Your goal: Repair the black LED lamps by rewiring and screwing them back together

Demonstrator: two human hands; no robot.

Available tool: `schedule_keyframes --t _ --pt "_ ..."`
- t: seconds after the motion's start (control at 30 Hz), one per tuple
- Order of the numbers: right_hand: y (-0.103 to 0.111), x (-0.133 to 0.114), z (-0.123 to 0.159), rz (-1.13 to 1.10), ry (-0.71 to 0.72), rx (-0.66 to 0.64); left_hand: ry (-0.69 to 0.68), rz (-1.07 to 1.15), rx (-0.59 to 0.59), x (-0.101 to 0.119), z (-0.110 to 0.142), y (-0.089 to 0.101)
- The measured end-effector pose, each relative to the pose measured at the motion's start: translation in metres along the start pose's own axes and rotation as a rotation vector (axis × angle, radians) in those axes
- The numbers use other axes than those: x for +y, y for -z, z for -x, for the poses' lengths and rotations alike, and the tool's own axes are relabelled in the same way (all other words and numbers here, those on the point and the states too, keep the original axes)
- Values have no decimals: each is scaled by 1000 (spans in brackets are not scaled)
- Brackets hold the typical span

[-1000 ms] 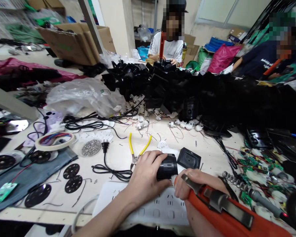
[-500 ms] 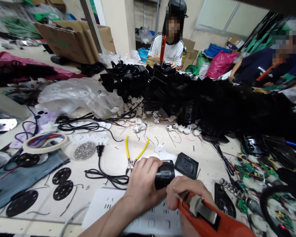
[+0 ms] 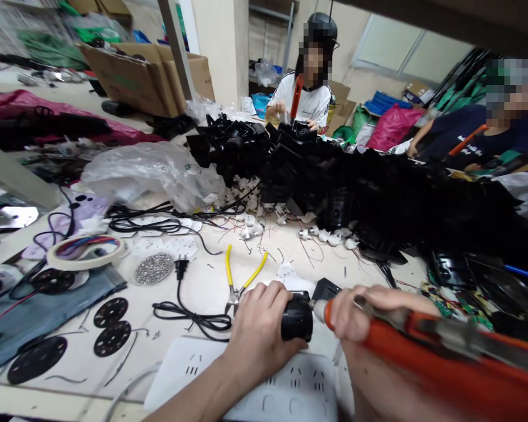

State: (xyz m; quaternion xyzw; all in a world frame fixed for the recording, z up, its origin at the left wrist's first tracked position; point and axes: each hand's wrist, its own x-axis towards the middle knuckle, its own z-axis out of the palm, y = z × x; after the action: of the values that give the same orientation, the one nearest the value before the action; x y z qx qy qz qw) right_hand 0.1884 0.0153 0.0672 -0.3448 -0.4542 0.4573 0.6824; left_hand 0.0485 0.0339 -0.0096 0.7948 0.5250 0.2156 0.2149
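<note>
My left hand (image 3: 261, 322) wraps round a black cylindrical plastic housing (image 3: 297, 319) lying on its side above a white power strip (image 3: 220, 358). My right hand (image 3: 356, 316) grips an orange power screwdriver (image 3: 422, 357), its tip against or very close to the housing's right end. A dark flat plastic part (image 3: 326, 288) lies just behind, partly covered by my right hand. Beyond my left hand rest yellow-handled pliers (image 3: 229, 269), spread apart. To their left is a black cord with a two-pin plug (image 3: 181, 268).
A heap of black plastic parts (image 3: 378, 187) runs along the back. Small screws (image 3: 154, 268) fill a clear dish at left, near a tape roll (image 3: 85, 262) and black discs (image 3: 111, 312). Circuit boards (image 3: 453, 299) lie at right. Two people work across the table.
The screwdriver has swung from pointing obliquely up-left to lying nearly level, its tip now at the housing's right end. My left hand keeps holding the housing, its end turned slightly.
</note>
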Motion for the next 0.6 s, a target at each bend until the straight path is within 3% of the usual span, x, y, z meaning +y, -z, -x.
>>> schedule_keyframes --t 0.07,0.13,0.27,0.47,0.6 --pt "-3 8 -8 -114 64 8 35 -12 -38 1 -2 2" --pt "-5 20 -11 -176 33 -19 46 1 -62 1 -4 3" --pt "-6 39 -10 -107 5 -5 11 39 -40 -3 -5 0" --pt "-13 50 -12 -83 -32 3 11 66 -23 -9 -2 -4" --pt "-17 51 -17 -187 -25 106 11 73 -19 -7 -1 -2"
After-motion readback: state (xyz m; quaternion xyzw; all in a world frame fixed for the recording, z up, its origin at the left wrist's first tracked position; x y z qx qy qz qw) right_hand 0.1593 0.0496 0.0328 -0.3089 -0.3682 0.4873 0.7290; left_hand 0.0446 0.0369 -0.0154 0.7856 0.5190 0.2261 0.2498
